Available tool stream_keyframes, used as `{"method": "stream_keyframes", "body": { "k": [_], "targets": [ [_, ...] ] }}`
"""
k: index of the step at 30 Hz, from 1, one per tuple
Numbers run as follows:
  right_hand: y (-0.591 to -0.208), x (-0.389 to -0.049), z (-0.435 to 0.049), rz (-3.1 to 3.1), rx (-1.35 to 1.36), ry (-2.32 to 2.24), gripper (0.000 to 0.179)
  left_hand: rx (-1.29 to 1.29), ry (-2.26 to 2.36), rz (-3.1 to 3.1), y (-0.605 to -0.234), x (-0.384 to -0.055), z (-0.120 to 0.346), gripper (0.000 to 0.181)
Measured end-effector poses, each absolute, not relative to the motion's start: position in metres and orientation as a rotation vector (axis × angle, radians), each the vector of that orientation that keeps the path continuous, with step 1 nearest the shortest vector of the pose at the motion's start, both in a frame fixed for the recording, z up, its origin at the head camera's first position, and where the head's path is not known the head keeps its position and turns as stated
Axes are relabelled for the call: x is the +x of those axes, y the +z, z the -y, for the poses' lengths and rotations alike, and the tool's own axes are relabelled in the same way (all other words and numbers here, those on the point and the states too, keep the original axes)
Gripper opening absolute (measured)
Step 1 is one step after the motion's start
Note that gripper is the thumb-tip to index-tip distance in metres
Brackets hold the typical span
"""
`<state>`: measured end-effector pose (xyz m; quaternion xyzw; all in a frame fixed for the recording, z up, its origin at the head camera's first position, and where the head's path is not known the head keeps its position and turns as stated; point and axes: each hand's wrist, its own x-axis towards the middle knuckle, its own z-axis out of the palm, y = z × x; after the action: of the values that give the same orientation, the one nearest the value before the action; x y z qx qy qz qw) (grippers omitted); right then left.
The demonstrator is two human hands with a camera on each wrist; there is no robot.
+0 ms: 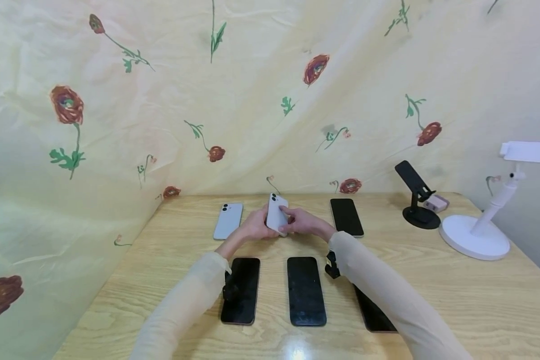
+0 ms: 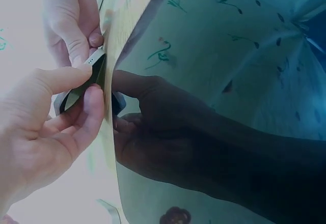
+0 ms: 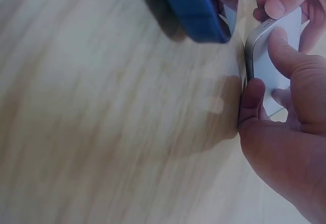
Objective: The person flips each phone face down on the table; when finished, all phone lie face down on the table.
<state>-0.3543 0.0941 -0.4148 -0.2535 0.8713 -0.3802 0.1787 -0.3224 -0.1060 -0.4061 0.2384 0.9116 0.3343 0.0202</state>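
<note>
Pale sleeves (image 1: 396, 295) reach across the bench (image 1: 472, 300). Left grip (image 1: 255, 226) and right grip (image 1: 305, 223) pinch one white smartphone (image 1: 275, 215), presumably to steady it.

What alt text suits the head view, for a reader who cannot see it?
A person's left hand and right hand hold a white phone, camera side showing, at a wooden table. A pale blue phone and four dark-screened phones lie nearby, with a black stand and white stand at right.
</note>
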Motion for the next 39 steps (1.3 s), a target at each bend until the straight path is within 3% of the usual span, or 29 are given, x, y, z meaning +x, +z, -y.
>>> {"method": "stream_keyframes", "body": {
  "k": [12,20,28,36,39],
  "targets": [
    [-0.4134,-0.3528,-0.0905,-2.484,-0.692,-1.017,0.079,0.667,0.980,-2.818,-0.4072,-0.3228,0.1069,0.072],
    [-0.4113,-0.3510,-0.0891,-2.506,-0.684,-0.982,0.078,0.527,1.062,-2.704,-0.4060,-0.3201,0.1057,0.073],
    [-0.4108,-0.3506,-0.0881,-2.522,-0.655,-0.958,0.078,0.454,1.055,-2.666,-0.4077,-0.3188,0.1055,0.057],
    [-0.4125,-0.3510,-0.0854,-2.542,-0.608,-0.921,0.079,0.351,0.966,-2.692,-0.4100,-0.3185,0.1042,0.058],
    [-0.4109,-0.3512,-0.0851,-2.562,-0.611,-0.888,0.079,0.307,0.928,-2.694,-0.4094,-0.3188,0.1028,0.050]
  ]
}}
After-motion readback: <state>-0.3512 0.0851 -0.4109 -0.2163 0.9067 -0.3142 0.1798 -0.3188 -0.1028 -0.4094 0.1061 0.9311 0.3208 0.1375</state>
